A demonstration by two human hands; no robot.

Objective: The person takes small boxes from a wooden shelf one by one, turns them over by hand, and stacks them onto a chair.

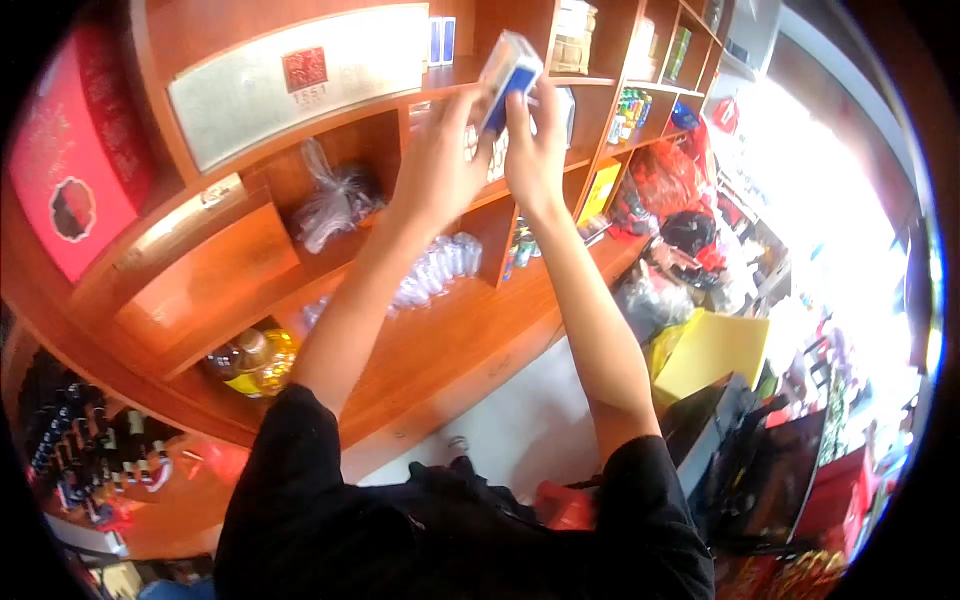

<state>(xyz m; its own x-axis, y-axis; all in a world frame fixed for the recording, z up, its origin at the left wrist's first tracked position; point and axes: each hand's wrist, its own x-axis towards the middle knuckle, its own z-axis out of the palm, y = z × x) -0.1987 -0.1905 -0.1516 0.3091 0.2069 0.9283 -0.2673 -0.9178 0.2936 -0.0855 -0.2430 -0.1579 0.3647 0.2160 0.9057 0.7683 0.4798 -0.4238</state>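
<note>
A small white-and-blue box (512, 68) is raised in front of the wooden shelf unit, tilted, with its top end pointing up. My right hand (537, 150) grips it from the right, the thumb lying along its blue side. On the other side my left hand (440, 165) is closed around the box's lower left part; its fingers are slightly blurred. Behind and to the left, similar blue-and-white boxes (441, 42) stand upright on the shelf. Next to them is a large silver-white box (300, 85) with a red square emblem.
Lower compartments hold a clear plastic bag (325, 195), wrapped clear items (440, 268) and bottles of yellow oil (265, 360). At left stands a red gift box (75, 160). On the right are red plastic bags (665, 180), a yellow panel (715, 362) and piled goods. Dark bottles (100, 440) sit lower left.
</note>
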